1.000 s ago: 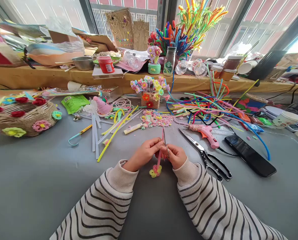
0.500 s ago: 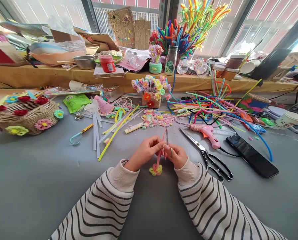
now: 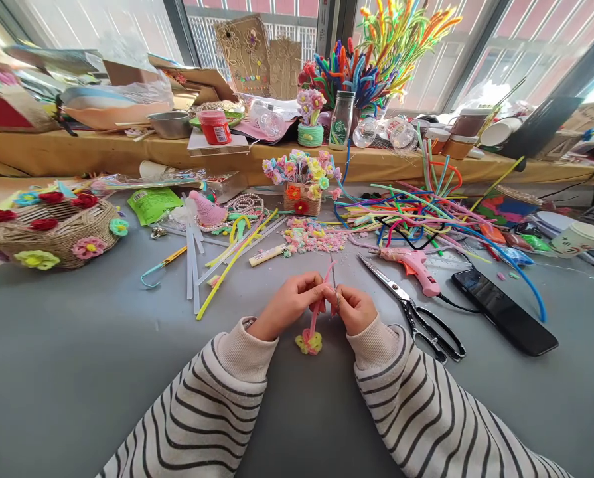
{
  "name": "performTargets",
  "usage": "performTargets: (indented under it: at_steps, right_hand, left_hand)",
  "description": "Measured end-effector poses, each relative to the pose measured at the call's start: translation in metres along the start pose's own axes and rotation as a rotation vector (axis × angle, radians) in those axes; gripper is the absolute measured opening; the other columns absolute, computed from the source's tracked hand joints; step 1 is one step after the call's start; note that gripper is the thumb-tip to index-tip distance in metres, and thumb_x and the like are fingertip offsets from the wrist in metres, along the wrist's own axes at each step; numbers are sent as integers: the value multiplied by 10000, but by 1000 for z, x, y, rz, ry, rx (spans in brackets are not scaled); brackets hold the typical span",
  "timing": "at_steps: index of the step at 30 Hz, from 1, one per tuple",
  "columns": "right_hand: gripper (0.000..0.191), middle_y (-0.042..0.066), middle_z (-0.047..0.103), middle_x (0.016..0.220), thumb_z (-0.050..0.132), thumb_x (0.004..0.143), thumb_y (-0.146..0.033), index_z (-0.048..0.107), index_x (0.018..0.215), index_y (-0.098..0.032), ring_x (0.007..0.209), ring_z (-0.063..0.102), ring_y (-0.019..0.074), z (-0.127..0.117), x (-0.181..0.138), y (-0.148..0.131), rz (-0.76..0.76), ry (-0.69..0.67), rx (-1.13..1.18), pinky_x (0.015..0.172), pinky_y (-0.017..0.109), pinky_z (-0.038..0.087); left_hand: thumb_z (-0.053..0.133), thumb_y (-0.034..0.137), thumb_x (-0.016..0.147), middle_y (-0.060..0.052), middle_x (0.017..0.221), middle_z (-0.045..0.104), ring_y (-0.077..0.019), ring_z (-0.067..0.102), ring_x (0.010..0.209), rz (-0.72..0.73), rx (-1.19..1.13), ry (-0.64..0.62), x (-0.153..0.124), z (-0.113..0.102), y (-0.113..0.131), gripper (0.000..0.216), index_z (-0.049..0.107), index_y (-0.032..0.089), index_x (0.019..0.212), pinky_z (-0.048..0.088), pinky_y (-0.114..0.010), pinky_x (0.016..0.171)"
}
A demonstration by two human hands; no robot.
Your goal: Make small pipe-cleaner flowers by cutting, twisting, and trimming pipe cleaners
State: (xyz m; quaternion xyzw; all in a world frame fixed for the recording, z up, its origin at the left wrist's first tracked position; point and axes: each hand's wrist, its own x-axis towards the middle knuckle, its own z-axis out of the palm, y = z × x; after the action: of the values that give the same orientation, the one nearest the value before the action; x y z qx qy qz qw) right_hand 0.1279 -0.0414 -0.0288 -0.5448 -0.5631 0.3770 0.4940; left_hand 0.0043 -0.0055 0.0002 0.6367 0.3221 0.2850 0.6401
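Pinching a stem [image 3: 314, 320] now bending rightward, left hand [image 3: 289, 305] is working beside right hand [image 3: 355, 309] gripping tool [image 3: 334, 277] above grey worktop [image 3: 297, 425] by windows [image 3: 127, 26].

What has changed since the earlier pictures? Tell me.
The pink stem now leans further right at its upper end, and the slim metal tool in the right hand looks thinner. Nothing was visibly let go; the left hand still pinches the stem. Large scissors, glue gun and phone lie as before.
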Motion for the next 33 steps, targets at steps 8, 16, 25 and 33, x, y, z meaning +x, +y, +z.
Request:
performTargets:
  at_steps: [8,16,25,33]
  right_hand:
    - [427,-65,271,374,357,704,-509,423,459,-166,357,237,54,1,0,3,4,-17,89,368,201,207]
    - [460,-43,345,422,304,721,-532,491,539,-153,380,301,57,1,-2,4,-100,-240,-14,388,188,255]
    - [461,-16,413,433,297,707,-545,474,518,-164,433,383,88,-1,-6,-2,-160,-275,-86,422,202,310]
    - [405,-26,383,403,384,694,-474,376,427,-170,396,327,67,1,-5,-6,-113,-122,-207,414,199,288]
  left_hand:
    - [397,292,742,18,516,465,-71,436,499,-2,-81,24,0,-1,2,225,460,128,603,346,-190,505]
    - [311,264,772,37,393,386,-68,382,404,30,-399,-93,-2,-3,2,292,439,133,544,347,-215,488]
    - [314,220,754,52,350,306,-44,261,338,-36,-559,-226,-2,-6,5,282,353,144,485,250,-181,380]
    - [353,293,753,47,433,349,-48,314,406,15,-311,-43,0,-3,1,282,387,138,520,266,-184,422]
